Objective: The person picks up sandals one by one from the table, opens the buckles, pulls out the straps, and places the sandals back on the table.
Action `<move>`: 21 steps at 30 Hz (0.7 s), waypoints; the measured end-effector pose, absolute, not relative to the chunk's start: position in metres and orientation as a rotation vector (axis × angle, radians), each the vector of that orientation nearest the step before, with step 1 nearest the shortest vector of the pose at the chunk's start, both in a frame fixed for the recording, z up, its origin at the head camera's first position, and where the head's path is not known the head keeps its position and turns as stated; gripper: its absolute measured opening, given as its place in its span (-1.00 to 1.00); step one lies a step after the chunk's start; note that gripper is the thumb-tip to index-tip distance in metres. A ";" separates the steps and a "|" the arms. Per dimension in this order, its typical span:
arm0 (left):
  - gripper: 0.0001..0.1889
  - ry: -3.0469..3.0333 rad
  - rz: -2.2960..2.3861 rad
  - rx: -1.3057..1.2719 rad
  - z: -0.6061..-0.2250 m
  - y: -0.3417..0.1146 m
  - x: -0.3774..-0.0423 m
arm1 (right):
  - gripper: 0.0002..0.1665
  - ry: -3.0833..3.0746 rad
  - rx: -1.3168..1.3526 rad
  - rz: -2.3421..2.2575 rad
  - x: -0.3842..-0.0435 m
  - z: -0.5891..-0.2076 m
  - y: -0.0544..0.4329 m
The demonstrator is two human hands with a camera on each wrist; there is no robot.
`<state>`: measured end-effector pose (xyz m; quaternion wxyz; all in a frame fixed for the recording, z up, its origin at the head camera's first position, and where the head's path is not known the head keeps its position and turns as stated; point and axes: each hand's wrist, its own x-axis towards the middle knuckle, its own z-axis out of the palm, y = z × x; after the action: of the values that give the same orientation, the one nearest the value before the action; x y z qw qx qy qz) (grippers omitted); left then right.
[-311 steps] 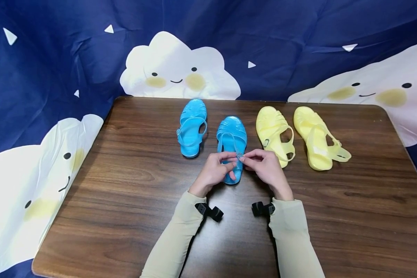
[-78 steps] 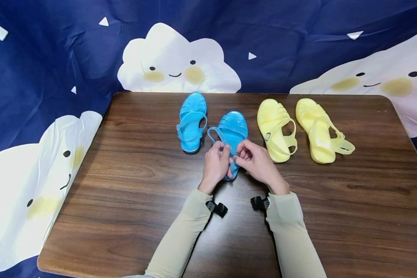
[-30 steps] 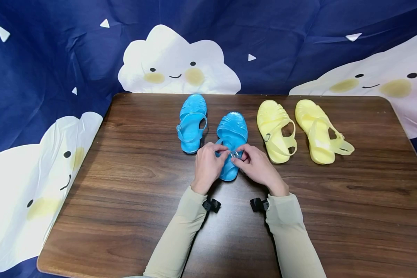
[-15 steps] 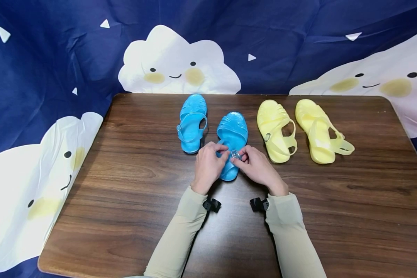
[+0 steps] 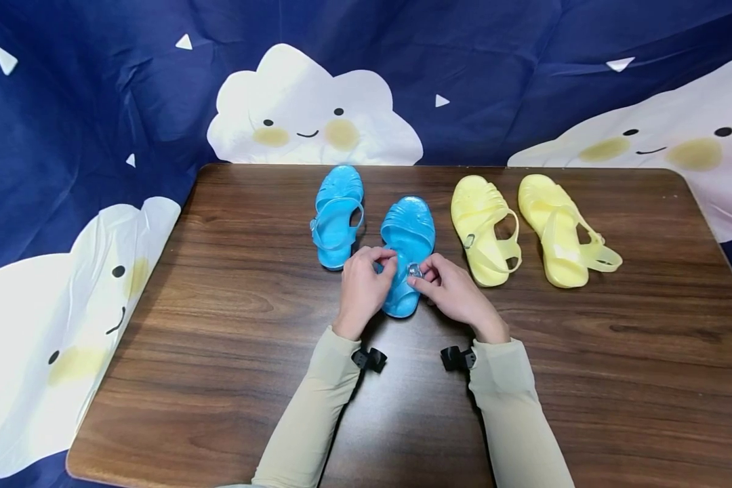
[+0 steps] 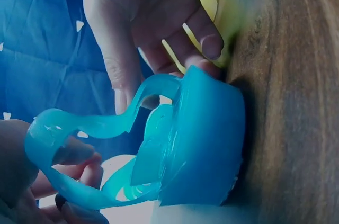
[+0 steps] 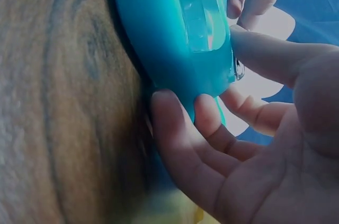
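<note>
The near blue jelly sandal (image 5: 407, 220) lies between the hands, toe pointing away. My left hand (image 5: 361, 288) pinches its strap (image 6: 47, 144) between thumb and fingers, on the sandal's left. My right hand (image 5: 454, 291) pinches the small silvery buckle (image 5: 414, 270) on the right side; in the right wrist view its thumb and forefinger close about the buckle (image 7: 239, 69), other fingers along the sandal's side. In the left wrist view, the strap loops out behind the heel (image 6: 212, 144). Whether the strap end passes through the buckle is hidden.
Another blue sandal (image 5: 338, 217) stands to the left, its strap fastened in a loop. Two yellow sandals (image 5: 484, 230) lie at the right, the outermost yellow sandal (image 5: 564, 230) with its heel strap turned outward. All lie on a brown wooden table (image 5: 238, 325) before a blue cloud-print cloth (image 5: 463, 41).
Ten seconds ago both hands met at the buckle; 2.6 seconds ago the strap looped out left. Since half a second ago, my left hand has drawn slightly left and away from the right.
</note>
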<state>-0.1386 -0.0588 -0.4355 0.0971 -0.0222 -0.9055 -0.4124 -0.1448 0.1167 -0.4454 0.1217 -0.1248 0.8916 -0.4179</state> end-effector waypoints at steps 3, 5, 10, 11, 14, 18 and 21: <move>-0.83 -2.649 -1.241 -0.019 -0.435 -0.061 -0.140 | -0.69 2.594 -0.356 -1.231 -0.145 -0.445 0.117; -0.80 -2.638 -1.258 0.013 -0.435 -0.062 -0.140 | -0.67 2.586 -0.348 -1.232 -0.145 -0.444 0.117; -0.70 -2.665 -1.284 0.076 -0.436 -0.064 -0.141 | -0.59 2.554 -0.285 -1.236 -0.145 -0.441 0.118; -0.69 -2.676 -1.290 0.085 -0.437 -0.065 -0.141 | -0.57 2.547 -0.269 -1.238 -0.144 -0.440 0.119; -0.62 -2.725 -1.320 0.121 -0.438 -0.066 -0.141 | -0.51 2.517 -0.203 -1.242 -0.144 -0.438 0.120; -0.51 -2.836 -1.385 0.184 -0.440 -0.068 -0.143 | -0.45 2.450 -0.136 -1.241 -0.144 -0.436 0.121; -0.45 -2.917 -1.472 0.224 -0.441 -0.070 -0.145 | -0.44 2.358 -0.109 -1.278 -0.143 -0.435 0.122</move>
<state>-0.1446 -0.0701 -0.4408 -0.0667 0.0682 -0.8888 -0.4483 -0.1428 0.1217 -0.4352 0.2265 -0.0395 0.8556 -0.4637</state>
